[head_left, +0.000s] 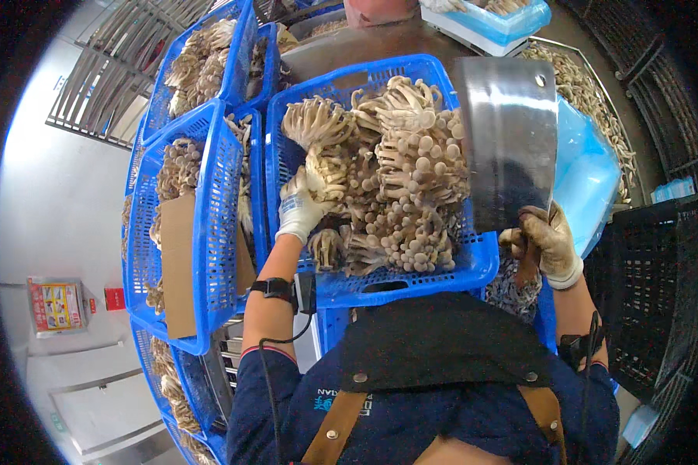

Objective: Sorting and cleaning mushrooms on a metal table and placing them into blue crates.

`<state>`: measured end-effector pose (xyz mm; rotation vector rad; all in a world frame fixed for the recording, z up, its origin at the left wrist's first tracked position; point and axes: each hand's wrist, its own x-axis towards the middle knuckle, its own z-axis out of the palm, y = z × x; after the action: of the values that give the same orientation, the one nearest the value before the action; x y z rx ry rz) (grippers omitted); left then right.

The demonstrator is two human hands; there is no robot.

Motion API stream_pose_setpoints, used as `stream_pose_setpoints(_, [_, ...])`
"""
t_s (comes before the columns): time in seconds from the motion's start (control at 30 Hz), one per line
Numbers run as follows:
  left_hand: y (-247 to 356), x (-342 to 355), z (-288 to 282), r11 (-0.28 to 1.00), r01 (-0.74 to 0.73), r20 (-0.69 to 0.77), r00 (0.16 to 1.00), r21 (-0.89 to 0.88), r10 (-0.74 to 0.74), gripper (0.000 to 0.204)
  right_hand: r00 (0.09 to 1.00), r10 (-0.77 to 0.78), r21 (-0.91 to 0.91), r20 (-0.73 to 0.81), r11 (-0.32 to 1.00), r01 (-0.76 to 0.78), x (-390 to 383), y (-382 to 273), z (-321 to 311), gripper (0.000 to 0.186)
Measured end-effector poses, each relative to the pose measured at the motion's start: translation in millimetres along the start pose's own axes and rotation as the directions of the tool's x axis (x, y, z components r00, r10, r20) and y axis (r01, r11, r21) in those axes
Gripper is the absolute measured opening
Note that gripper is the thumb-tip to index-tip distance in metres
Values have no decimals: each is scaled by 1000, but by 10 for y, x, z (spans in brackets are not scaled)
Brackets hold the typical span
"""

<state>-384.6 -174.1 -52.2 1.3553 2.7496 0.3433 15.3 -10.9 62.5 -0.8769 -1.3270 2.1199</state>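
Observation:
In front of me a blue plastic crate [442,273] is heaped with clusters of brown-capped mushrooms [423,163]. My left hand [300,211], in a white glove, is closed around the pale lower part of a mushroom cluster [329,172] at the crate's left side; some of its fingers are hidden by the cluster. My right hand [552,242], in a stained glove, grips the handle of a large cleaver [512,143]. Its broad metal blade points away from me, over the crate's right edge.
Several more blue crates of mushrooms [219,232] stand stacked on the left, one with a cardboard piece [180,267] in it. At the right lie blue plastic film [585,167] and a long bed of loose mushrooms [597,97]. A black crate [644,287] stands farther right.

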Motion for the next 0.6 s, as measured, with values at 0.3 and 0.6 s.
stream_pose_setpoints(0.3, [-474, 218, -312, 624, 173, 212, 977, -762, -12, 75, 968, -98, 167, -232, 976, 139, -276, 399, -706, 32])
stream_pose_setpoints(0.6, [-218, -185, -1021, 209, 173, 171, 985, -962, -32, 58, 964, -33, 230, -264, 968, 96, -365, 639, -880, 30])
